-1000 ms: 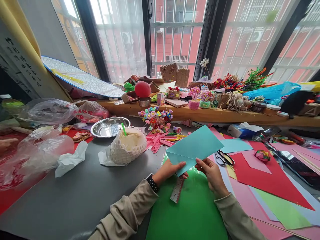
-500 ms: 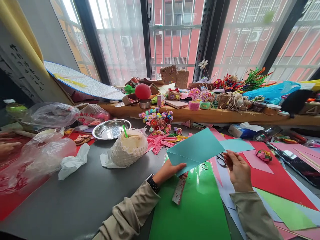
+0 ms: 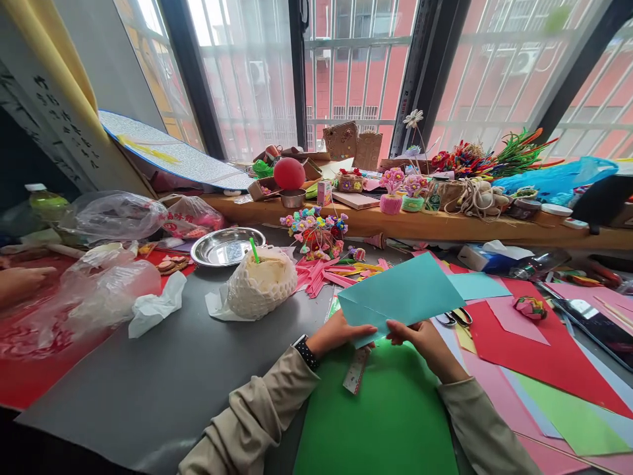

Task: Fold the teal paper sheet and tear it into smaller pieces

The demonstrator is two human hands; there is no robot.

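Note:
A sheet of teal paper [image 3: 405,290] with a crease line near its lower left edge is held up over a green sheet [image 3: 380,415]. My left hand [image 3: 339,332] pinches its lower left corner, thumb on top and fingers underneath. My right hand [image 3: 428,343] grips the lower edge, its thumb close to the left thumb. A small patterned ruler-like strip [image 3: 357,371] hangs below my left hand; whether the fingers hold it is hidden. Scissors [image 3: 457,318] lie just beyond my right hand, partly covered by the teal paper.
Coloured paper sheets [image 3: 524,336] and a phone [image 3: 601,330] lie right. A foam-netted coconut [image 3: 262,284] with a green straw, a steel plate [image 3: 198,254] and plastic bags [image 3: 113,284] stand left. Another person's hand [image 3: 24,287] is at the far left. Crafts crowd the windowsill [image 3: 316,221].
My right hand has moved left from the paper's right corner to its lower edge, beside my left hand. The view has shifted slightly. The left hand keeps its hold.

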